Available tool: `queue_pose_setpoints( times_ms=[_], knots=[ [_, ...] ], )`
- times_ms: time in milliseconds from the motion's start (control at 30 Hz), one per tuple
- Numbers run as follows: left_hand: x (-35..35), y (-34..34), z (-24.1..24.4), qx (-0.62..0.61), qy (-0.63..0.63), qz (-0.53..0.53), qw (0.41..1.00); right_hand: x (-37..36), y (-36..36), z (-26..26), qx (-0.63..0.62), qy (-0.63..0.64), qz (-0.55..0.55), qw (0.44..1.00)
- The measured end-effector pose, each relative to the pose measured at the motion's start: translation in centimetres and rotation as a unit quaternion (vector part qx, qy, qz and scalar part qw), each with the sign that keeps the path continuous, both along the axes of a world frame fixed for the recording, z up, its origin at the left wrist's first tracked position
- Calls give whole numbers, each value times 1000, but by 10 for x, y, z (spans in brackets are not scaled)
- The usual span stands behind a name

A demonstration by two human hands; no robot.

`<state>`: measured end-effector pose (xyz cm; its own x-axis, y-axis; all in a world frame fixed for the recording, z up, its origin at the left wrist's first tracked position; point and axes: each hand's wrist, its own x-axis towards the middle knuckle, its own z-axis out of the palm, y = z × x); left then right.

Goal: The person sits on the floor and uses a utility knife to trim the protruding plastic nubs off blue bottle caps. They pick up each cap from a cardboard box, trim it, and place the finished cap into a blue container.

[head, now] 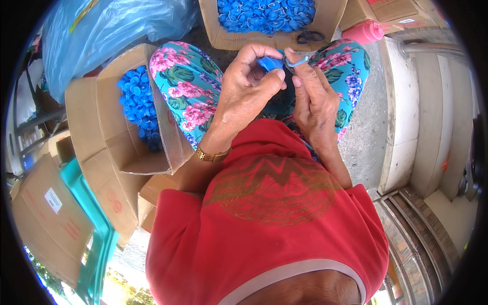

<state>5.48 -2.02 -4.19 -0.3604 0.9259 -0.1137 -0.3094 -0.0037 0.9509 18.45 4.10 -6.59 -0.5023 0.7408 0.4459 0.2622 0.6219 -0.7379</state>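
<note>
Between the thumb and fingers of my left hand [249, 82] is a small blue plastic piece [270, 63], held up above my lap. Close beside it, my right hand [314, 85] has a light-blue strip [299, 62] lying across its index finger, and a small dark or metallic thing shows at the fingertips, too small to name. Many round blue plastic pieces [139, 97] lie in an open cardboard box [110, 122] by my left knee. A heap of blue pieces with pale strings [267, 15] fills another cardboard box [228, 41] in front, where dark-handled scissors [309, 36] rest near its edge.
A large blue plastic bag [114, 30] lies at the front left. A pink bottle [364, 32] stands near my right knee, beside more cardboard boxes [398, 13]. Pale tiled steps [404, 114] rise on the right. A green plastic chair or frame [100, 228] is behind at the left.
</note>
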Motion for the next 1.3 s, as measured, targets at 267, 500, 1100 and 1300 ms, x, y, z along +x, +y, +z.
queue_pose_setpoints(
  times_ms=[267,500,1100,1300],
  knots=[
    [-4,-1,-8,-8,-39,-33,999,1,3,8,-79,-2,89,993],
    [-10,-5,-4,53,-80,-50,994,9,6,16,-521,203,228,797],
    [1,0,3,8,11,-5,1000,-2,4,14,192,-100,-22,976],
    [-9,-5,-2,9,-27,-47,998,1,0,20,177,-99,4,979]
  ],
)
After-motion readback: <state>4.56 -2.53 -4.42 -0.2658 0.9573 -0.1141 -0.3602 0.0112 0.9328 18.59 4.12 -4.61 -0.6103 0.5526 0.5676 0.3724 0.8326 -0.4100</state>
